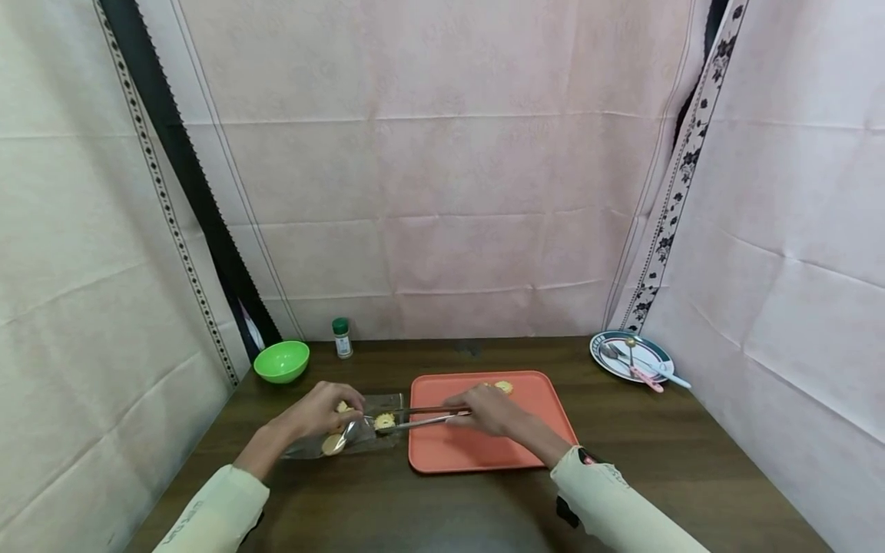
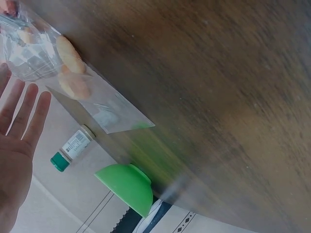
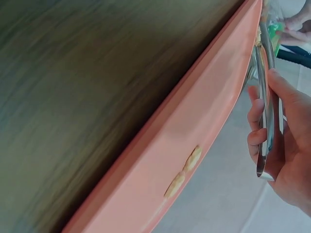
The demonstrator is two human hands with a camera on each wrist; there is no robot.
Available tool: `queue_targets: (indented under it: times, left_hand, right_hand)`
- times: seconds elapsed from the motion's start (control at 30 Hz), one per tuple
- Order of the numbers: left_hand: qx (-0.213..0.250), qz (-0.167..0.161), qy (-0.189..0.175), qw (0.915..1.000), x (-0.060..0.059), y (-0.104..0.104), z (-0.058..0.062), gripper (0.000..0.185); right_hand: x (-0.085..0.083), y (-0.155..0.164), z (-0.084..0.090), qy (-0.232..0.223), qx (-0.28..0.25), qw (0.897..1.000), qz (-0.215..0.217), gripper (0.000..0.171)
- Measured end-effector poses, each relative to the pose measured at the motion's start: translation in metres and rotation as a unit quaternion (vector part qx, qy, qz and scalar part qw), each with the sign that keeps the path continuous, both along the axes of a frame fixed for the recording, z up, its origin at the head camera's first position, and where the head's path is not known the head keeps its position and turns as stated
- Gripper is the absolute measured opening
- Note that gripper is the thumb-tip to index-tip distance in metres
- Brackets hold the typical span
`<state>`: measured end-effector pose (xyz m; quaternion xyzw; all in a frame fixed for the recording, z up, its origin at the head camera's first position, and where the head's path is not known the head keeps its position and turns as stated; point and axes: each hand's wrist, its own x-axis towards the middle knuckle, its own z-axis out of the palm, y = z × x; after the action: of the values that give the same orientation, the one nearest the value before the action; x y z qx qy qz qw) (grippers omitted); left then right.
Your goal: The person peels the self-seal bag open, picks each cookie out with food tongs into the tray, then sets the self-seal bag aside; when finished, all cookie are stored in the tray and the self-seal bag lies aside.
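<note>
My left hand (image 1: 325, 409) pinches the edge of a clear plastic bag (image 1: 376, 401) that lies on the table left of the tray. Round biscuits (image 2: 70, 56) show through the bag's film. My right hand (image 1: 487, 411) grips metal tongs (image 3: 265, 111), its fingers wrapped round the handles. The tongs reach leftward over the tray's edge, and a pale biscuit (image 1: 384, 421) is between their tips at the bag's mouth. On the coral tray (image 1: 484, 453) lie two biscuits (image 3: 175, 185), partly hidden by the right hand in the head view.
A green bowl (image 1: 282, 361) and a small green-capped bottle (image 1: 342, 338) stand at the back left. At the back right a patterned plate (image 1: 601, 361) carries several utensils. Pale cloth curtains (image 1: 449, 192) enclose the wooden table (image 1: 373, 507) on three sides.
</note>
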<state>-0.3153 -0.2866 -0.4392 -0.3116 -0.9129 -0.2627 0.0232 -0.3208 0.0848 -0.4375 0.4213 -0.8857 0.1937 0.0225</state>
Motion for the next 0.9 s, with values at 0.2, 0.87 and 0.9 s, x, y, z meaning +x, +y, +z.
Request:
queue_targets:
  times: [0.2, 0.87, 0.9]
  left_hand:
    - [-0.003, 0.007, -0.009, 0.9999, 0.0, -0.001, 0.002, 0.012]
    - [-0.014, 0.027, -0.02, 0.9994, 0.003, -0.001, 0.003, 0.016]
    - [-0.013, 0.025, -0.021, 0.9994, 0.003, -0.001, 0.003, 0.017]
  right_hand:
    - [-0.002, 0.019, 0.005, 0.019, 0.008, 1.0, -0.018, 0.033]
    - [-0.017, 0.087, 0.017, 0.036, 0.002, 0.996, -0.084, 0.036]
    - [-0.018, 0.09, 0.016, 0.034, 0.004, 0.995, -0.092, 0.036]
